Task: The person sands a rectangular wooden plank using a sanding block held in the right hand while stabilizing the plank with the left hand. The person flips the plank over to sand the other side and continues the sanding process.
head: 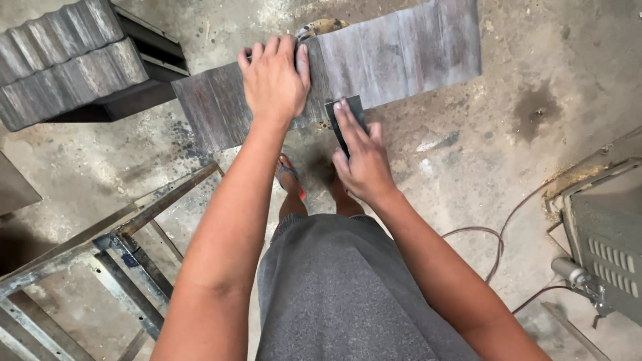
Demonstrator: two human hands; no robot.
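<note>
Head view, listed left to right, clock directions read from the frame centre.

1. Stacked ribbed metal sheets (63, 63), at 10 o'clock, lying on a dark support; grey, streaked, apart from the hands.
2. Welded steel frame (100, 257), at 8 o'clock, angle-iron bars standing on the concrete floor (468, 167); nothing rests on it.
3. Ribbed metal strip (374, 57), running from 11 to 1 o'clock across the top of the view, grey-brown and dull. Its support is hidden beneath it.
4. Left hand (273, 80), at 12 o'clock, laid flat on the strip, fingers spread and curled over the far edge; it presses down, apparently to keep the strip from shifting (not a closed grasp).
5. Right hand (361, 157), just right of centre, pinching a small dark flat rectangular piece (348, 117), with the forefinger laid along it. The piece's upper end meets the strip's near edge, likely held there to be set against it; whether it is metal or abrasive cannot be told.
6. Red-strapped sandal (289, 175), below the hands, on the floor.
7. Grey louvred machine (605, 247), at 4 o'clock, with cables (498, 247) trailing over the floor.
</note>
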